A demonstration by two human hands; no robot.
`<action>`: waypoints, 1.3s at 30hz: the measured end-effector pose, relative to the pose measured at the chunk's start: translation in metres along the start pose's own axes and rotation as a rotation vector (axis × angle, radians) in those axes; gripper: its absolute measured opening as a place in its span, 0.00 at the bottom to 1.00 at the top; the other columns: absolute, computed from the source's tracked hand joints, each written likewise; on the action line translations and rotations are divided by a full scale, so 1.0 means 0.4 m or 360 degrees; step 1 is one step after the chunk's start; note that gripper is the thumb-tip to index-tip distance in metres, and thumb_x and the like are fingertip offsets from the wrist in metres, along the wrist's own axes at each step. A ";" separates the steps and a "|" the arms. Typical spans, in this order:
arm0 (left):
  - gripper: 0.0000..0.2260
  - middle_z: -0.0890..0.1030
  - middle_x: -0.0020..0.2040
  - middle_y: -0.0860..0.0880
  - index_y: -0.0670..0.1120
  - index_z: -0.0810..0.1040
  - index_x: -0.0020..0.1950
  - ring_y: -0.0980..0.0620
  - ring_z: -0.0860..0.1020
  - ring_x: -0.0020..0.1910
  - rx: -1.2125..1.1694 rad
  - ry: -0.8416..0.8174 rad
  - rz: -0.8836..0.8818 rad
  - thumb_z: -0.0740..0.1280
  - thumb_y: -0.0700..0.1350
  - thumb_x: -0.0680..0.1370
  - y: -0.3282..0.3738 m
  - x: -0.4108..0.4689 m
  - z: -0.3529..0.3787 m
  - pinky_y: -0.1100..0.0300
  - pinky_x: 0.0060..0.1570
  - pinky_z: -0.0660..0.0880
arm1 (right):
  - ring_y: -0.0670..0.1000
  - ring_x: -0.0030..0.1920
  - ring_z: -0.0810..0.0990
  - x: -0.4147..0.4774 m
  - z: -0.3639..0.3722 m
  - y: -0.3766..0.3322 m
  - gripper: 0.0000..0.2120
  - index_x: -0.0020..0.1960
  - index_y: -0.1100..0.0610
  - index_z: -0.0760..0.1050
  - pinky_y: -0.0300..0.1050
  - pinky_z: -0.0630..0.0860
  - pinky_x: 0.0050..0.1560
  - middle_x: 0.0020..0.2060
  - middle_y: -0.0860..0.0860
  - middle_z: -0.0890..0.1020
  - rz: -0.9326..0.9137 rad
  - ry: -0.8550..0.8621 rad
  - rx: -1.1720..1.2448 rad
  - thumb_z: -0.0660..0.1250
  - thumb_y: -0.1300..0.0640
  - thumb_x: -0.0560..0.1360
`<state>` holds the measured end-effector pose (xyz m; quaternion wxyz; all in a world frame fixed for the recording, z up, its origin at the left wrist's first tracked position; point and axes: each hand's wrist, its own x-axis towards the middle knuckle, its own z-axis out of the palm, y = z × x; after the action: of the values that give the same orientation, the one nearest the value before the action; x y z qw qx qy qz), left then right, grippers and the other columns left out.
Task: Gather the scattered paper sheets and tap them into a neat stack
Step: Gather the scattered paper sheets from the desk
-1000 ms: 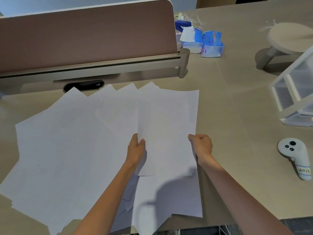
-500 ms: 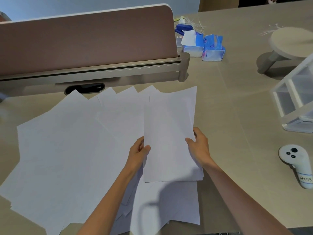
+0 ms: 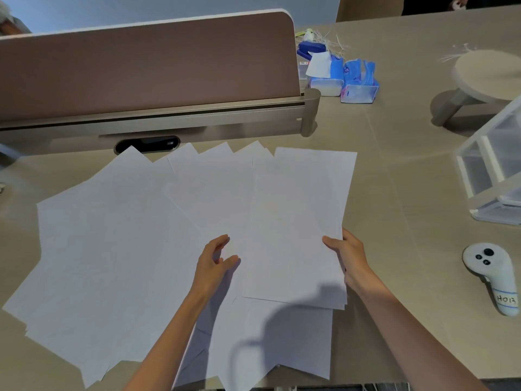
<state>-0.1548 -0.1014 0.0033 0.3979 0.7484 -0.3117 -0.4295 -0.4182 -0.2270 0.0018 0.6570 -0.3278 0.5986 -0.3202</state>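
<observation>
Right grip (image 3: 349, 258) pinches the right edge of a thin pile of white paper sheets (image 3: 296, 235), thumb on top. Left grip (image 3: 215, 262) hangs just at 9 o'clock of that pile, fingers loose and spread, holding nothing. More flat white loose sheets (image 3: 112, 249) lie fanned over the tan bench (image 3: 394, 193) toward 9 o'clock. A white hand controller (image 3: 490, 275) rests on it at 3 o'clock.

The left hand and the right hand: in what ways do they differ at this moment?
The left hand is open, thumb and fingers spread, and holds nothing; the right hand grips the right edge of the gathered sheets, thumb on top. The left hand is over the scattered sheets; the right hand is at the pile's right margin, next to the table. Both are bare.
</observation>
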 end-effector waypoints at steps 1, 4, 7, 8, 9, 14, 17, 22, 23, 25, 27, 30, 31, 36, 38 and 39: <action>0.22 0.73 0.69 0.50 0.46 0.71 0.70 0.51 0.70 0.70 0.0025 -0.0024 0.0008 0.70 0.38 0.77 -0.003 -0.002 0.002 0.52 0.67 0.70 | 0.49 0.46 0.85 -0.004 0.001 0.002 0.14 0.55 0.54 0.80 0.43 0.78 0.44 0.47 0.48 0.86 0.0018 -0.0054 -0.0024 0.67 0.68 0.74; 0.21 0.73 0.69 0.50 0.46 0.71 0.70 0.51 0.71 0.69 0.0039 -0.0052 0.0017 0.69 0.38 0.77 -0.005 -0.007 0.007 0.50 0.68 0.69 | 0.49 0.48 0.84 -0.010 0.006 0.015 0.14 0.56 0.53 0.79 0.41 0.78 0.46 0.50 0.49 0.85 0.0008 -0.0159 -0.0224 0.66 0.68 0.75; 0.20 0.74 0.69 0.50 0.46 0.71 0.70 0.51 0.71 0.69 0.0029 -0.0064 0.0017 0.68 0.38 0.78 0.001 -0.008 0.005 0.55 0.66 0.70 | 0.53 0.54 0.83 -0.011 0.012 0.025 0.19 0.57 0.52 0.78 0.48 0.78 0.56 0.52 0.49 0.84 -0.0069 -0.0157 -0.0313 0.64 0.71 0.73; 0.20 0.74 0.69 0.49 0.45 0.72 0.70 0.51 0.71 0.69 0.0028 -0.0054 0.0023 0.68 0.38 0.78 0.003 -0.008 0.004 0.58 0.65 0.70 | 0.53 0.55 0.82 -0.011 0.012 0.028 0.20 0.56 0.50 0.79 0.50 0.76 0.59 0.53 0.48 0.84 -0.0076 -0.0141 -0.0287 0.64 0.71 0.73; 0.20 0.75 0.68 0.49 0.44 0.72 0.70 0.51 0.71 0.69 0.0019 -0.0033 0.0029 0.68 0.38 0.78 0.005 -0.011 0.001 0.61 0.63 0.70 | 0.53 0.55 0.82 -0.016 0.010 0.028 0.20 0.54 0.50 0.79 0.51 0.76 0.59 0.52 0.48 0.84 -0.0070 -0.0132 -0.0253 0.64 0.72 0.73; 0.22 0.76 0.67 0.49 0.44 0.71 0.70 0.52 0.74 0.66 -0.0130 0.0060 0.0047 0.69 0.38 0.77 0.024 -0.026 -0.011 0.72 0.51 0.72 | 0.54 0.51 0.83 -0.045 -0.013 0.010 0.17 0.52 0.51 0.80 0.49 0.77 0.54 0.50 0.51 0.85 0.0015 -0.0137 -0.0072 0.65 0.71 0.73; 0.24 0.75 0.67 0.50 0.45 0.70 0.71 0.52 0.74 0.66 -0.0191 0.0028 0.0032 0.71 0.39 0.76 0.038 -0.034 -0.019 0.71 0.50 0.72 | 0.54 0.48 0.83 -0.061 -0.018 -0.010 0.17 0.51 0.51 0.80 0.48 0.77 0.51 0.48 0.51 0.85 0.0007 -0.0151 -0.0043 0.65 0.71 0.73; 0.25 0.75 0.66 0.50 0.46 0.69 0.71 0.53 0.74 0.66 -0.0256 -0.0030 -0.0013 0.71 0.40 0.76 0.077 -0.049 -0.020 0.74 0.44 0.75 | 0.55 0.50 0.82 -0.076 -0.022 -0.053 0.17 0.51 0.51 0.80 0.50 0.76 0.58 0.48 0.50 0.85 -0.0078 -0.0118 -0.0058 0.65 0.72 0.73; 0.25 0.75 0.66 0.50 0.45 0.69 0.71 0.53 0.74 0.66 -0.0270 -0.0043 -0.0010 0.71 0.40 0.76 0.086 -0.049 -0.018 0.75 0.43 0.75 | 0.55 0.50 0.82 -0.080 -0.023 -0.064 0.17 0.50 0.52 0.80 0.50 0.76 0.59 0.48 0.50 0.85 -0.0099 -0.0114 -0.0056 0.65 0.72 0.72; 0.25 0.75 0.66 0.51 0.45 0.69 0.72 0.53 0.73 0.66 -0.0278 -0.0076 0.0000 0.71 0.41 0.76 0.109 -0.049 -0.014 0.76 0.43 0.75 | 0.53 0.50 0.82 -0.092 -0.024 -0.089 0.18 0.50 0.51 0.80 0.47 0.75 0.58 0.48 0.49 0.84 -0.0146 -0.0118 -0.0053 0.65 0.73 0.72; 0.26 0.74 0.68 0.52 0.47 0.68 0.72 0.53 0.73 0.66 -0.0207 -0.0104 0.0022 0.71 0.44 0.76 0.131 -0.040 -0.014 0.73 0.48 0.73 | 0.51 0.50 0.81 -0.104 -0.026 -0.115 0.19 0.50 0.51 0.80 0.44 0.75 0.57 0.48 0.48 0.84 -0.0194 -0.0125 -0.0054 0.64 0.73 0.72; 0.29 0.70 0.71 0.52 0.49 0.64 0.75 0.53 0.70 0.68 -0.0133 -0.0184 -0.0027 0.71 0.48 0.76 0.164 -0.024 -0.009 0.62 0.59 0.68 | 0.50 0.47 0.81 -0.122 -0.029 -0.155 0.18 0.47 0.52 0.80 0.41 0.76 0.53 0.45 0.49 0.84 -0.0262 -0.0121 -0.0056 0.64 0.74 0.72; 0.30 0.70 0.71 0.52 0.48 0.62 0.76 0.52 0.70 0.69 -0.0132 -0.0224 -0.0065 0.70 0.49 0.76 0.175 -0.021 -0.004 0.60 0.61 0.67 | 0.51 0.47 0.81 -0.125 -0.030 -0.167 0.18 0.47 0.52 0.80 0.40 0.77 0.51 0.44 0.49 0.84 -0.0284 -0.0117 -0.0056 0.64 0.74 0.72; 0.26 0.76 0.66 0.50 0.47 0.68 0.72 0.50 0.74 0.67 -0.0247 -0.0338 -0.0126 0.72 0.46 0.76 0.208 -0.016 0.016 0.60 0.59 0.70 | 0.55 0.49 0.82 -0.131 -0.044 -0.225 0.15 0.47 0.56 0.81 0.45 0.78 0.54 0.45 0.52 0.85 -0.0321 -0.0123 -0.0022 0.65 0.74 0.71; 0.28 0.73 0.68 0.51 0.46 0.66 0.72 0.52 0.72 0.67 -0.0289 -0.0275 -0.0104 0.72 0.45 0.75 0.218 -0.016 0.021 0.60 0.59 0.70 | 0.56 0.49 0.82 -0.131 -0.050 -0.242 0.14 0.49 0.57 0.81 0.48 0.78 0.55 0.47 0.53 0.85 -0.0308 -0.0138 0.0006 0.65 0.73 0.71; 0.29 0.72 0.68 0.52 0.46 0.65 0.73 0.53 0.71 0.67 -0.0292 -0.0254 -0.0091 0.72 0.45 0.75 0.226 -0.017 0.023 0.60 0.60 0.69 | 0.57 0.49 0.83 -0.132 -0.054 -0.252 0.14 0.51 0.58 0.80 0.50 0.78 0.55 0.49 0.54 0.85 -0.0286 -0.0148 0.0029 0.65 0.72 0.71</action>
<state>-0.1772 -0.1433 0.0811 0.4263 0.6807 -0.2803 -0.5256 -0.4467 -0.2434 0.1130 0.6557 -0.3887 0.5327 -0.3677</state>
